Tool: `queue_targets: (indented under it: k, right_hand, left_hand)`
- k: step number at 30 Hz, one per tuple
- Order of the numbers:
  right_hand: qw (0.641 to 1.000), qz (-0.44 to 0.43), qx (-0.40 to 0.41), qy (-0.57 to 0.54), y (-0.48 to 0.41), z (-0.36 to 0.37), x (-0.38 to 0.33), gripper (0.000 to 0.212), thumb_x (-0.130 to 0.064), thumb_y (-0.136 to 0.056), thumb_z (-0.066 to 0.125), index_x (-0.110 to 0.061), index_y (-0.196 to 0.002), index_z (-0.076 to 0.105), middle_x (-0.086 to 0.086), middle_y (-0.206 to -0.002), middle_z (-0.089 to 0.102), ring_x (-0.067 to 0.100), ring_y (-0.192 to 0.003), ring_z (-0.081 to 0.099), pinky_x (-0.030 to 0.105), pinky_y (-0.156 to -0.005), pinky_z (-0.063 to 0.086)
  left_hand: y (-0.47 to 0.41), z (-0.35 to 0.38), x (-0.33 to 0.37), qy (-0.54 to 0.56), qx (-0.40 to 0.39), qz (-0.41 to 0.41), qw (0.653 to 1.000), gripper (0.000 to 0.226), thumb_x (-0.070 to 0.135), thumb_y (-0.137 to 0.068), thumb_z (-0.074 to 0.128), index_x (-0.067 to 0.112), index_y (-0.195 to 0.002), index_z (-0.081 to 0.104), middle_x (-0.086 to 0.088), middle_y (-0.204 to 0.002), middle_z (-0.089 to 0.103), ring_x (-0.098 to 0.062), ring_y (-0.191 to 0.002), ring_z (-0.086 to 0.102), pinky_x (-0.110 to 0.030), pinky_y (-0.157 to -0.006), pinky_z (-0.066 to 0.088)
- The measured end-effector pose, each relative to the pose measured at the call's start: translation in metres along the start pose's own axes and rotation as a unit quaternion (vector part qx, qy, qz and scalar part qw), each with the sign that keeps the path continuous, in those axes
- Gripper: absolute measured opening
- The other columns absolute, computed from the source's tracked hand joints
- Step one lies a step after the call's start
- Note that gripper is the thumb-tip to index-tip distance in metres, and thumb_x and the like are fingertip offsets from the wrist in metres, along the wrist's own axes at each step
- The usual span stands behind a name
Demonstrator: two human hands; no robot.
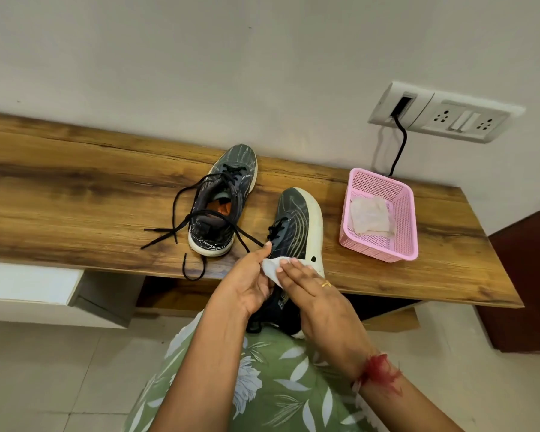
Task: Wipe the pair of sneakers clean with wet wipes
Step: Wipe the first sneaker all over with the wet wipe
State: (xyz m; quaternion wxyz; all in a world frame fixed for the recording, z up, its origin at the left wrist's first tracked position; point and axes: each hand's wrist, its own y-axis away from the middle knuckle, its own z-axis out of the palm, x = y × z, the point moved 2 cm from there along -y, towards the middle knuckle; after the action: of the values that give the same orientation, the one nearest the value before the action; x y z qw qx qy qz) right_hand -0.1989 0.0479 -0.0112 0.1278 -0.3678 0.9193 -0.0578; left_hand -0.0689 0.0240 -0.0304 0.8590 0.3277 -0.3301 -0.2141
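Now the left hand [250, 283] grips the tilted sneaker [296, 226] near its collar, palm up and thumb raised. The toe rests on the table [75, 188] beyond the grip. Beside it, the right hand [312, 294] lies flat, its straight fingers pressing the wet wipe [271, 269] against the shoe.

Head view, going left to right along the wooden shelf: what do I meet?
Dark knit sneaker with untied black laces → second dark sneaker with white sole, held tilted → pink perforated plastic basket holding crumpled white wipes.
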Motion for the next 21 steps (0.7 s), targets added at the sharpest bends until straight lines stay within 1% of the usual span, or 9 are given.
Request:
queue_targets:
  k: [1, 3, 4, 6, 9, 13, 15, 18, 21]
  right_hand:
    - [1.0, 0.028, 0.012, -0.008, -0.003, -0.001, 0.006, 0.062, 0.011, -0.068, 0.054, -0.005, -0.128, 0.054, 0.012, -0.132, 0.054, 0.025, -0.124, 0.05, 0.046, -0.102, 0.036]
    - [0.994, 0.095, 0.046, -0.022, -0.008, -0.005, 0.016, 0.053, 0.007, -0.074, 0.046, -0.003, -0.125, 0.057, 0.014, -0.129, 0.057, 0.028, -0.121, 0.052, 0.048, -0.097, 0.043]
    - [0.993, 0.1, 0.055, -0.026, -0.009, -0.007, 0.016, 0.052, 0.001, -0.076, 0.038, -0.003, -0.124, 0.058, 0.014, -0.129, 0.057, 0.027, -0.121, 0.053, 0.044, -0.098, 0.044]
    - [0.999, 0.043, 0.025, -0.012, -0.007, -0.005, 0.006, 0.059, -0.005, -0.074, 0.031, -0.005, -0.127, 0.055, 0.013, -0.131, 0.055, 0.025, -0.124, 0.05, 0.034, -0.106, 0.035]
    - [0.999, -0.027, -0.025, 0.021, 0.001, 0.002, -0.005, 0.063, -0.006, -0.072, 0.03, -0.007, -0.131, 0.052, 0.009, -0.136, 0.051, 0.021, -0.128, 0.044, 0.033, -0.108, 0.031]
    - [0.995, 0.088, 0.034, -0.023, -0.009, 0.003, 0.009, 0.059, -0.005, -0.076, 0.028, -0.003, -0.129, 0.053, 0.013, -0.134, 0.053, 0.026, -0.127, 0.046, 0.043, -0.099, 0.043]
    - [0.997, 0.071, 0.027, -0.015, -0.01, 0.003, 0.003, 0.059, -0.005, -0.075, 0.028, -0.004, -0.127, 0.055, 0.013, -0.132, 0.055, 0.027, -0.123, 0.05, 0.047, -0.094, 0.047]
    - [1.0, -0.018, -0.018, 0.018, -0.004, 0.002, -0.003, 0.063, -0.001, -0.071, 0.036, -0.007, -0.131, 0.051, 0.01, -0.135, 0.052, 0.023, -0.125, 0.048, 0.041, -0.099, 0.043]
    - [0.995, 0.093, 0.026, -0.021, -0.012, -0.003, 0.016, 0.057, 0.002, -0.072, 0.041, -0.005, -0.128, 0.055, 0.012, -0.132, 0.054, 0.026, -0.123, 0.052, 0.042, -0.1, 0.038]
  left_hand:
    - [0.001, 0.001, -0.001, -0.012, -0.003, 0.003, 1.0, 0.038, 0.03, -0.101, 0.041, -0.002, -0.104, 0.061, -0.013, -0.077, 0.071, -0.015, -0.062, 0.068, -0.021, -0.056, 0.055]
    - [0.003, 0.004, -0.004, -0.031, -0.02, -0.004, 0.999, 0.037, 0.034, -0.102, 0.038, 0.007, -0.101, 0.063, -0.007, -0.071, 0.072, -0.012, -0.058, 0.069, -0.021, -0.056, 0.056]
    - [0.005, 0.007, -0.004, -0.033, -0.021, -0.008, 0.999, 0.037, 0.035, -0.102, 0.037, 0.008, -0.103, 0.062, -0.006, -0.068, 0.072, -0.011, -0.056, 0.068, -0.021, -0.054, 0.055]
    - [0.005, 0.006, -0.004, -0.022, -0.017, -0.017, 0.999, 0.037, 0.032, -0.102, 0.037, 0.003, -0.101, 0.06, -0.008, -0.06, 0.069, -0.011, -0.047, 0.065, -0.019, -0.047, 0.053]
    - [0.003, 0.006, -0.003, 0.002, -0.03, -0.04, 0.999, 0.046, 0.033, -0.102, 0.038, -0.008, -0.097, 0.058, -0.018, -0.072, 0.069, -0.021, -0.06, 0.069, -0.024, -0.057, 0.057]
    - [0.003, 0.013, -0.007, -0.003, -0.022, -0.016, 1.0, 0.043, 0.034, -0.103, 0.033, 0.002, -0.114, 0.059, -0.013, -0.099, 0.066, -0.017, -0.086, 0.063, -0.023, -0.078, 0.051]
    - [0.003, 0.012, -0.006, 0.013, -0.024, -0.014, 1.0, 0.043, 0.032, -0.103, 0.032, 0.0, -0.119, 0.057, -0.014, -0.098, 0.065, -0.019, -0.086, 0.062, -0.024, -0.076, 0.053]
    - [0.003, 0.008, -0.004, 0.029, -0.027, -0.024, 0.999, 0.045, 0.033, -0.103, 0.033, -0.005, -0.111, 0.056, -0.017, -0.089, 0.065, -0.022, -0.078, 0.064, -0.026, -0.073, 0.054]
    - [0.003, 0.009, -0.006, -0.002, -0.032, -0.008, 0.999, 0.044, 0.033, -0.103, 0.031, 0.003, -0.105, 0.063, -0.012, -0.086, 0.072, -0.019, -0.08, 0.067, -0.028, -0.072, 0.055]
